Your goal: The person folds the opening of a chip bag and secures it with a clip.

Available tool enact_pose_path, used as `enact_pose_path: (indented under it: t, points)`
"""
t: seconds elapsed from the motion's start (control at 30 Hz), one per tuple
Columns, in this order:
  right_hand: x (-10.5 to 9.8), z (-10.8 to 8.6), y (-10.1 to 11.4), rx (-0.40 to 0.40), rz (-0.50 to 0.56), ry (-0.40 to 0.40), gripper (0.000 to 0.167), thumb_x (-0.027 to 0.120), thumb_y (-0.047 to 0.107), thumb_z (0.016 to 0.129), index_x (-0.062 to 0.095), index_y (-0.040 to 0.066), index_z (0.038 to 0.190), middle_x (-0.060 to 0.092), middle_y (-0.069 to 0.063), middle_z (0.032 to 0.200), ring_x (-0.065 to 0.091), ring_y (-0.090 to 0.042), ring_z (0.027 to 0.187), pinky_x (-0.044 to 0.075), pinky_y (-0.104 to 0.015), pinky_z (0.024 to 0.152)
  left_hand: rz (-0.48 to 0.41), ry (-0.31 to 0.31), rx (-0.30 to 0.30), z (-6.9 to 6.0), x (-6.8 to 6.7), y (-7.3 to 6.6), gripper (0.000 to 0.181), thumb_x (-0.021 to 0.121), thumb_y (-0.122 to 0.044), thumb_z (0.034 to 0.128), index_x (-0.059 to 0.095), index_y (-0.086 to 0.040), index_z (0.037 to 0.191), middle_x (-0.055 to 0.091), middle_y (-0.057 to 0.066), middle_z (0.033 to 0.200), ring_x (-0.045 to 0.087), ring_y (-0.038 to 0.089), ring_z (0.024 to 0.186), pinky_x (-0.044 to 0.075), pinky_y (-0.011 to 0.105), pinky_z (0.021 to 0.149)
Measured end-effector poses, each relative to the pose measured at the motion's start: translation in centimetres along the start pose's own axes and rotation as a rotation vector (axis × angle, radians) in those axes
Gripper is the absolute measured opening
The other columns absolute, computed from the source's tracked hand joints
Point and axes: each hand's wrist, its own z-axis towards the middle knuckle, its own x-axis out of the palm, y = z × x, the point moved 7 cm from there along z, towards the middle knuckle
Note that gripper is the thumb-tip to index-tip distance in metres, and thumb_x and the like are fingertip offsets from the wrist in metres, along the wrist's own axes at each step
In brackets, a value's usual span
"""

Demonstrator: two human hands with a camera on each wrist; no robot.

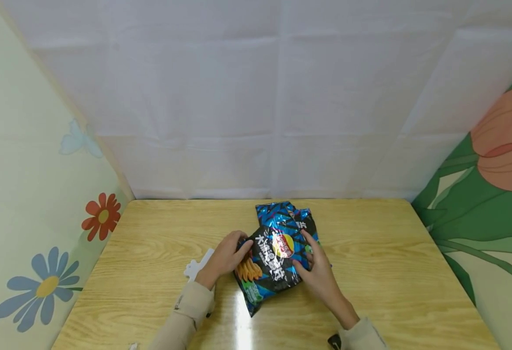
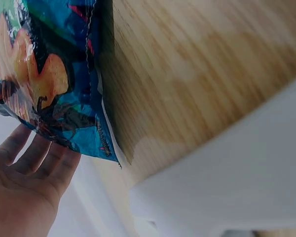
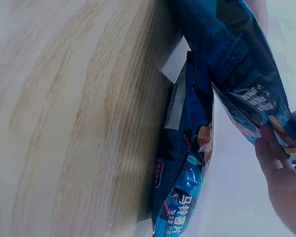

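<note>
A black and blue bag of potato chips (image 1: 270, 265) is held tilted above the table between both hands. My left hand (image 1: 224, 255) grips its left edge, thumb on the printed front; in the left wrist view the fingers (image 2: 53, 160) reach behind the bag's edge. On the right side, my right hand (image 1: 321, 274) pinches the same bag, its fingers touching the bag's surface (image 3: 259, 101) in the right wrist view. A second chip bag (image 3: 180, 163) lies on the table behind and partly beneath the held one, mostly covered in the head view.
A flat white piece with a shaped edge (image 1: 196, 265) lies on the wooden table (image 1: 391, 272) beside my left wrist. A white cloth (image 1: 221, 121) hangs at the table's back, with flower-painted walls on both sides.
</note>
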Motion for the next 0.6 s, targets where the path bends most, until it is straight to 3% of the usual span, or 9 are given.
enact_pose_path:
  t: [0.1, 0.33, 0.4, 0.5, 0.6]
  points:
    - [-0.1, -0.1, -0.2, 0.013, -0.016, 0.010, 0.078, 0.068, -0.008, 0.086, 0.032, 0.010, 0.153, 0.035, -0.023, 0.155, 0.046, -0.002, 0.057, 0.041, -0.020, 0.047, -0.003, -0.002, 0.007, -0.3, 0.0, -0.2, 0.045, 0.046, -0.043, 0.1046, 0.061, -0.006, 0.125, 0.064, 0.013, 0.119, 0.063, 0.027, 0.106, 0.050, 0.048, 0.093]
    - [-0.5, -0.4, -0.2, -0.006, -0.035, 0.006, 0.075, 0.069, -0.008, 0.085, 0.036, 0.007, 0.151, 0.045, -0.022, 0.142, 0.031, 0.001, 0.052, 0.037, -0.019, 0.047, 0.003, 0.021, 0.013, -0.9, -0.1, -0.8, 0.045, 0.045, -0.042, 0.1050, 0.062, -0.007, 0.129, 0.066, 0.008, 0.109, 0.063, 0.018, 0.093, 0.052, 0.042, 0.084]
    - [-0.7, -0.4, -0.1, -0.025, -0.042, -0.005, 0.074, 0.070, -0.009, 0.084, 0.038, 0.005, 0.150, 0.049, -0.020, 0.134, 0.031, 0.001, 0.054, 0.037, -0.019, 0.048, 0.006, 0.026, 0.016, -1.1, -0.1, -1.0, 0.044, 0.045, -0.042, 0.1053, 0.063, -0.007, 0.127, 0.066, 0.008, 0.107, 0.063, 0.017, 0.091, 0.052, 0.040, 0.082]
    - [-0.8, -0.5, -0.2, -0.039, -0.045, -0.015, 0.073, 0.070, -0.010, 0.083, 0.040, 0.004, 0.148, 0.053, -0.016, 0.109, 0.032, 0.000, 0.058, 0.036, -0.019, 0.049, 0.015, 0.029, 0.007, -1.4, -0.1, -1.1, 0.044, 0.045, -0.042, 0.1050, 0.063, -0.008, 0.126, 0.067, 0.007, 0.107, 0.063, 0.017, 0.091, 0.052, 0.039, 0.080]
    - [-1.0, -0.5, -0.3, -0.043, -0.049, -0.018, 0.072, 0.070, -0.010, 0.083, 0.042, 0.005, 0.148, 0.053, -0.012, 0.101, 0.033, 0.000, 0.060, 0.037, -0.019, 0.051, 0.034, 0.026, 0.003, -1.8, 0.1, -1.2, 0.045, 0.044, -0.043, 0.1051, 0.063, -0.008, 0.126, 0.067, 0.008, 0.110, 0.064, 0.018, 0.093, 0.053, 0.039, 0.081]
